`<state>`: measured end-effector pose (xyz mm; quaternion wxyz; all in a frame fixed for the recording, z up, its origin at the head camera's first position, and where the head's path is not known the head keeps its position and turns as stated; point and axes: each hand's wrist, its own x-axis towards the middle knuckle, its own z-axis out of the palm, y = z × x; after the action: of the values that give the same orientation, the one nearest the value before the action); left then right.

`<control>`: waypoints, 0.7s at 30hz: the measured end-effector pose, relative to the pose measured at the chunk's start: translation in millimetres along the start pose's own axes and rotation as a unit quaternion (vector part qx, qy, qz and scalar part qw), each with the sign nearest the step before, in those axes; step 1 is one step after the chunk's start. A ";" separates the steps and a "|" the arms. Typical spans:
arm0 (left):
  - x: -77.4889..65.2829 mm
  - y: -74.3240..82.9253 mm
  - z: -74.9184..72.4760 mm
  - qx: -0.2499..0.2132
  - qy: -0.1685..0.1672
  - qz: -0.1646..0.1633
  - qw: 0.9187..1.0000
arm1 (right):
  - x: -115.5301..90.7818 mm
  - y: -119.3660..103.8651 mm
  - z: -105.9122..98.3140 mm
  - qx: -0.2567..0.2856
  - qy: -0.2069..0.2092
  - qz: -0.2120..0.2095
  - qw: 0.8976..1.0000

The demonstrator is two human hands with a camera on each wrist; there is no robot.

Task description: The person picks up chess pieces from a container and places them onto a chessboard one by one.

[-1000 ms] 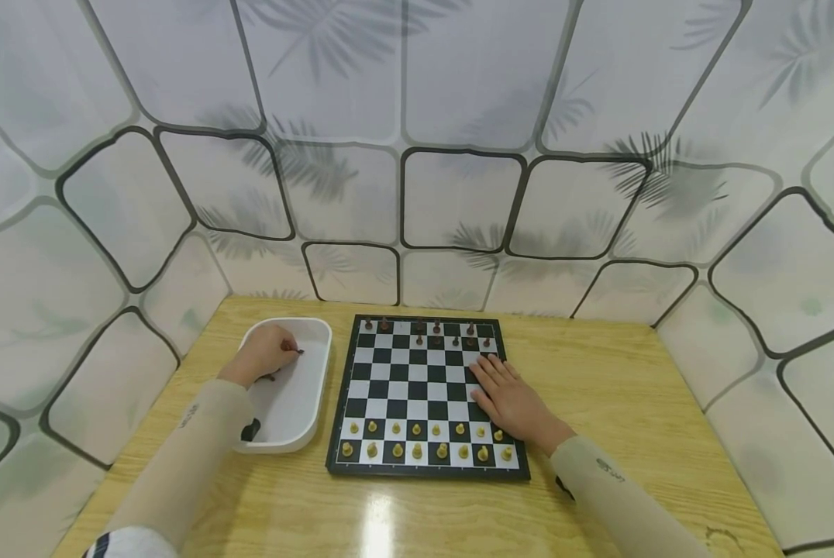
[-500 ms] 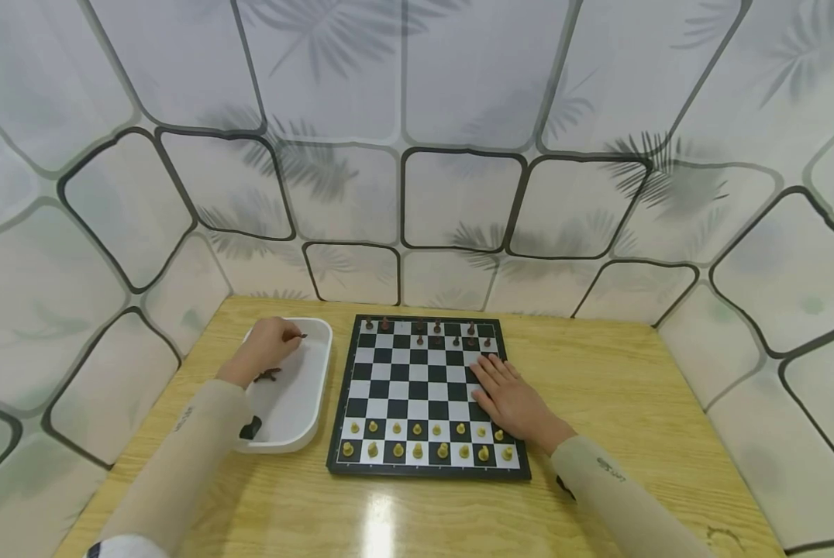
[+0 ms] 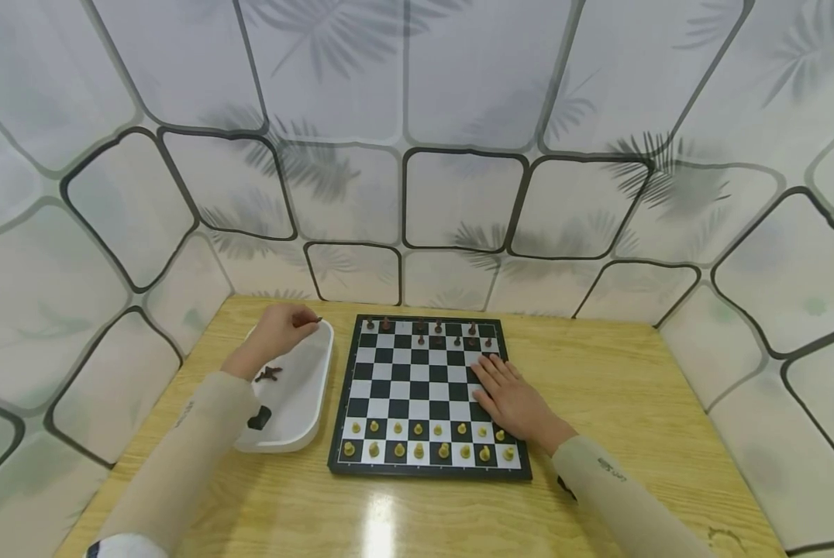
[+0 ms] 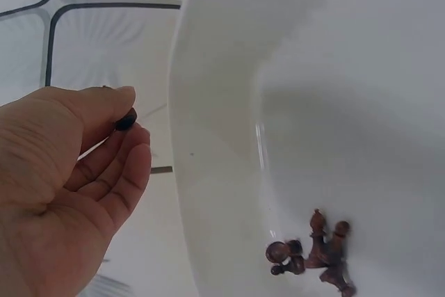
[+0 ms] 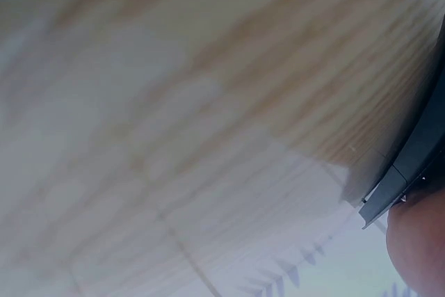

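My left hand point(image 3: 280, 332) is above the far end of a white tray point(image 3: 325, 387), pinching a small dark chess piece point(image 4: 126, 119) between thumb and fingers. Which kind of piece it is cannot be made out, as the fingers cover most of it. Several reddish-brown chess pieces point(image 4: 318, 241) lie in a little heap inside the tray. On the black-framed chessboard point(image 3: 399, 373), my right hand point(image 3: 516, 399) lies with straight fingers over the right edge. Gold chess pieces point(image 3: 419, 449) fill the two near rows, while dark chess pieces point(image 3: 439, 327) stand along the two far rows.
A black object point(image 3: 260, 418) lies in the tray's near left corner, partly behind the left sleeve. Tray and board stand side by side on a wooden table point(image 3: 598, 372). Patterned cloth walls point(image 3: 459, 201) rise behind and at both sides.
My left hand has lifted from inside the tray toward its far rim, carrying the pinched piece. The heap of brown pieces has come into fuller view. My right hand has stayed put.
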<state>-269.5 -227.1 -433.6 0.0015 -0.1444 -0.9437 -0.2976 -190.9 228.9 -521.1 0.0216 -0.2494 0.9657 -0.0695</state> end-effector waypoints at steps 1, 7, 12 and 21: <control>1.1 1.9 0.7 -0.005 0.001 0.000 1.000 | -0.1 -0.1 0.0 0.000 0.000 0.000 1.000; 8.4 14.3 4.6 -0.017 0.021 0.019 0.999 | -0.2 1.0 2.0 -0.002 0.006 -0.001 1.000; 15.4 27.5 8.4 -0.025 0.026 0.021 0.999 | 0.0 1.2 2.6 -0.001 0.013 -0.005 1.000; 25.1 44.8 18.8 -0.036 0.026 0.027 0.999 | -0.2 1.4 1.3 -0.001 0.001 0.002 1.000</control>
<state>-279.8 -174.7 -421.7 0.0289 -0.1619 -0.9277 -0.3352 -191.3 230.1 -522.6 0.0211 -0.2479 0.9661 -0.0691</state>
